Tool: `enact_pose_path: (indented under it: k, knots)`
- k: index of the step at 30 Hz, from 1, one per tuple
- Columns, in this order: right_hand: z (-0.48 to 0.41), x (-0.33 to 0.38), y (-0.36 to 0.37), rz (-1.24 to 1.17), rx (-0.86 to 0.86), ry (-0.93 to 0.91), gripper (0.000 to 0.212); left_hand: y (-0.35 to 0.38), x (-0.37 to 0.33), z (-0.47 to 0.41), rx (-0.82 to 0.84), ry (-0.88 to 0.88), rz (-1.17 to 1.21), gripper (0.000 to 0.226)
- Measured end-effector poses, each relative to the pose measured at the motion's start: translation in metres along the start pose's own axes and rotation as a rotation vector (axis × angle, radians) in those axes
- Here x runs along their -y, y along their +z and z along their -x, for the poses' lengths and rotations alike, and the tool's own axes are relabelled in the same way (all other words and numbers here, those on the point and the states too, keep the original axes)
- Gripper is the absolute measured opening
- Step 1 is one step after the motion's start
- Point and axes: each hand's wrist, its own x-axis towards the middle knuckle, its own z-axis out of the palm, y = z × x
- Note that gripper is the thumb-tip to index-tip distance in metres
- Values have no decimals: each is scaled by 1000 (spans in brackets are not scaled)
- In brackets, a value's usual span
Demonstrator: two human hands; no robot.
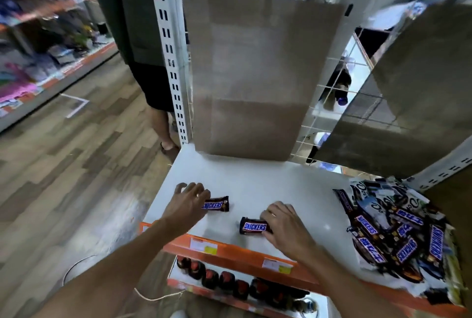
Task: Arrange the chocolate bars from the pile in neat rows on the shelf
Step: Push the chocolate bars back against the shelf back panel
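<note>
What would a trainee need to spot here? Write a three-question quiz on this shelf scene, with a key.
1. True or false: the pile lies at the right end of the shelf.
2. How many bars lie apart from the pile?
3. The right hand touches: A) the near bar B) the pile C) the far bar

Key: 1 true; 2 two; 3 A.

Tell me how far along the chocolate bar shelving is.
Barely begun. No row stands yet on the white shelf. In hand: the left hand rests on one brown Snickers bar lying on the shelf, and the right hand is setting down a second Snickers bar nearer the front edge. Left: nearly everything, since the heaped pile of wrapped chocolate bars at the right still looks full.
</note>
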Motion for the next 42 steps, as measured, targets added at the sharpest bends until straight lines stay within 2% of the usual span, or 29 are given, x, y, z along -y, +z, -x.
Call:
enact_pose_path:
  k: [4,19,24,31,36,42]
  knots:
    - [-37,16,8,-18,-58,-68,28,7,31,-7,-36,17,12,39]
    - [-143,34,35,-31,-269,-89,28,23,96,-76,-260,99,-135,22]
    - [-173,36,45,-3,-366,-82,23,29,111,-99,-304,119,-152,29]
    - [-209,30,52,4,-431,-64,19,44,130,-114,-349,124,-184,28]
    - [-231,28,55,-32,-446,-38,25,45,139,-127,-361,242,-244,39]
    - [-245,26,52,14,-442,-16,22,33,149,-139,-334,315,-459,17]
